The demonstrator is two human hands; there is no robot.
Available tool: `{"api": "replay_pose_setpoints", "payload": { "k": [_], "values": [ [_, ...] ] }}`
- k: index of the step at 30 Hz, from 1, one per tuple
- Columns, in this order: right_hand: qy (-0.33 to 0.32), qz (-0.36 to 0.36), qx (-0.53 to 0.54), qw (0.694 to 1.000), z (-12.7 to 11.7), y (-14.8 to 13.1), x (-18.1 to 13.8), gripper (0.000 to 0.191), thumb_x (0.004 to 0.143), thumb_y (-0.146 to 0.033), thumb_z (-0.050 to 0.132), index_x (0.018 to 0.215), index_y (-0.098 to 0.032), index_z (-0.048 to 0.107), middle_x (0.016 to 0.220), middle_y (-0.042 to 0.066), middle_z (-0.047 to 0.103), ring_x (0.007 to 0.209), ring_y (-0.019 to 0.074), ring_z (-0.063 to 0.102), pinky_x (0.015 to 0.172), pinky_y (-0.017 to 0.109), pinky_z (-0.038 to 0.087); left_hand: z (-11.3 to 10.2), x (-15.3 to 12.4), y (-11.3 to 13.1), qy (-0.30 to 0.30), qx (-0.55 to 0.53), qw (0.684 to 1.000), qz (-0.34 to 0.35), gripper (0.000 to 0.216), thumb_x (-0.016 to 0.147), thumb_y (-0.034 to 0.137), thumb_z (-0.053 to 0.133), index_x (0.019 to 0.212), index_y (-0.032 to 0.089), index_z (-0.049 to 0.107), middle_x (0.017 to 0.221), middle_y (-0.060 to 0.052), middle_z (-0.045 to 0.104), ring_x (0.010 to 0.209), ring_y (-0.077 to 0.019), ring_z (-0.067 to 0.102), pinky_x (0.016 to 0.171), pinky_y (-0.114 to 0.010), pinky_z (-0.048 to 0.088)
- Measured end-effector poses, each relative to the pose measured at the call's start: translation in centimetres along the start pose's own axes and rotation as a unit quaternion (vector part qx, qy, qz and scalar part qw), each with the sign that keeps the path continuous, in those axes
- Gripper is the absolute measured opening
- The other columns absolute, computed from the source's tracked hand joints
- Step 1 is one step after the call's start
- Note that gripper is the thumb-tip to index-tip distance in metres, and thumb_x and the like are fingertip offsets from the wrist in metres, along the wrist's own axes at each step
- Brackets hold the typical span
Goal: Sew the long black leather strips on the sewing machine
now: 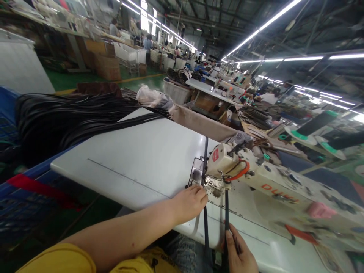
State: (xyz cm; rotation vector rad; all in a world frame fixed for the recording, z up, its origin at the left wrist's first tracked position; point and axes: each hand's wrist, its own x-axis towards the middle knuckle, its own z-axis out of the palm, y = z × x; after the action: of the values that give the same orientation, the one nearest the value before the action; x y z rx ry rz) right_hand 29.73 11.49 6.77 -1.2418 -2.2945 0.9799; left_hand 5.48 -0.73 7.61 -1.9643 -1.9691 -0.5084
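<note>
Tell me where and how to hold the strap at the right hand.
Pinch the dark strap across its narrow width, on the near stretch, probably best from the right, where the right hand holds it: it is thin, and its far part reaches the sewing machine.

Low on my left: blue crate [17, 212], red strip [40, 189] over its edge. Farther off on that side, I see a white bin [22, 60] and cardboard boxes [107, 67] on green floor [69, 79] with a yellow line [139, 79]. Ahead of me: crumpled clear plastic [153, 98], a pale bin [176, 93] piled with dark stuff, another white desk [196, 84] near it. Person in blue [148, 42] in the distance; person in white [270, 98] to my right, blurry. Strip lights [280, 14] overhead.
</note>
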Motion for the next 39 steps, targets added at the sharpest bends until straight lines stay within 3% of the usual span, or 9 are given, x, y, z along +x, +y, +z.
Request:
{"api": "replay_pose_setpoints", "payload": {
  "k": [9, 22, 28, 32, 39],
  "values": [
    [-0.010, 0.015, -0.020, 1.000, -0.1, 0.2, 0.1, 0.081, 0.086, -0.082, 0.052, 0.127, -0.016, 0.074, 0.131, 0.012, 0.071, 0.130, 0.0345, 0.062, 0.115, 0.044, 0.048, -0.1, 0.0, 0.0, 0.007, -0.002, 1.000, 0.000, 0.025, 0.103, 0.018, 0.047, 0.118, 0.011, 0.065, 0.119, -0.014, 0.068, 0.116, -0.0234, 0.064, 0.114, -0.037, 0.045],
    [0.022, -0.003, -0.012, 1.000, 0.2, -1.5, -0.3, 0.074, 0.085, -0.079, 0.054, 0.120, -0.017, 0.077, 0.122, 0.012, 0.075, 0.121, 0.0317, 0.068, 0.105, 0.040, 0.055, 0.2, -0.1, 0.0, 0.022, 0.000, 1.000, -0.008, 0.022, 0.102, 0.024, 0.056, 0.117, 0.012, 0.067, 0.118, -0.012, 0.070, 0.116, -0.0221, 0.065, 0.112, -0.033, 0.046],
    [0.023, 0.010, 0.000, 1.000, 0.3, -2.1, -0.6, 0.074, 0.085, -0.077, 0.054, 0.121, -0.016, 0.077, 0.124, 0.013, 0.075, 0.122, 0.0321, 0.067, 0.108, 0.041, 0.054, 0.3, -0.2, 0.1, -0.003, 0.010, 1.000, -0.015, 0.024, 0.102, 0.018, 0.051, 0.118, 0.011, 0.067, 0.122, -0.015, 0.071, 0.119, -0.0223, 0.065, 0.112, -0.036, 0.048],
    [0.018, 0.015, 0.011, 1.000, 0.4, -2.4, -0.8, 0.076, 0.085, -0.076, 0.054, 0.123, -0.014, 0.077, 0.125, 0.014, 0.074, 0.124, 0.0337, 0.066, 0.110, 0.044, 0.052, 0.5, -0.4, -0.1, 0.011, 0.012, 1.000, -0.022, 0.027, 0.101, 0.015, 0.051, 0.120, 0.007, 0.068, 0.123, -0.016, 0.072, 0.119, -0.0231, 0.066, 0.119, -0.039, 0.041],
    [0.019, 0.001, 0.027, 0.999, 0.7, -2.6, -1.1, 0.076, 0.087, -0.075, 0.054, 0.123, -0.013, 0.076, 0.125, 0.016, 0.073, 0.123, 0.0335, 0.067, 0.112, 0.045, 0.050, 1.4, -0.4, -1.3, 0.014, -0.068, 0.993, -0.097, 0.031, 0.101, 0.015, 0.049, 0.128, 0.014, 0.064, 0.140, -0.010, 0.066, 0.142, -0.0236, 0.051, 0.126, -0.042, 0.028]
  ]
}}
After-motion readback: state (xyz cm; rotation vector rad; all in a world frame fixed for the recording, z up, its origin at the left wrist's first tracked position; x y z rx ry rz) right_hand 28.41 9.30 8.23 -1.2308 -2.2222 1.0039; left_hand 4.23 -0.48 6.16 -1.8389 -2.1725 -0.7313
